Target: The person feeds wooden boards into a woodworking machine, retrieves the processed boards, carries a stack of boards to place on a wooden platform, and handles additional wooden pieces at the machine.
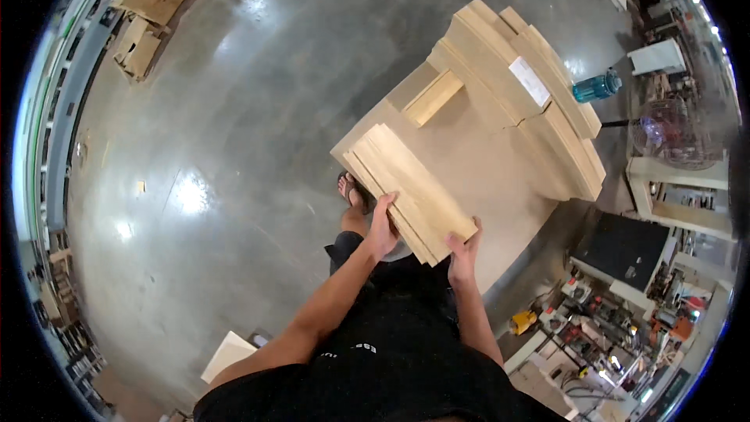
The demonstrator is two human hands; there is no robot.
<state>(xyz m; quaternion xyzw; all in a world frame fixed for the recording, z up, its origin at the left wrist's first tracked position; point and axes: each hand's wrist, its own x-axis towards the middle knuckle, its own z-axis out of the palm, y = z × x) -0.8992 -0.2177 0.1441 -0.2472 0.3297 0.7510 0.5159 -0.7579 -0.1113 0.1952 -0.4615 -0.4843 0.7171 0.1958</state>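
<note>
Tan tabletop (508, 184), moulding stack (480, 62) on its far-right side. Wooden piece (418, 180) over the near-left edge; contact unclear. Left hand (382, 228) grips its long side, right hand (463, 254) its near corner. Keep both firm, piece level.

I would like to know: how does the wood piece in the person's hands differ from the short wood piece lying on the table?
The held piece looks longer and wider; the short piece is narrower. The left hand and right hand grip the held piece, while neither touches the short piece. In the picture, the held piece slants down to the right, the short piece up to the right. Both are pale wood.
</note>
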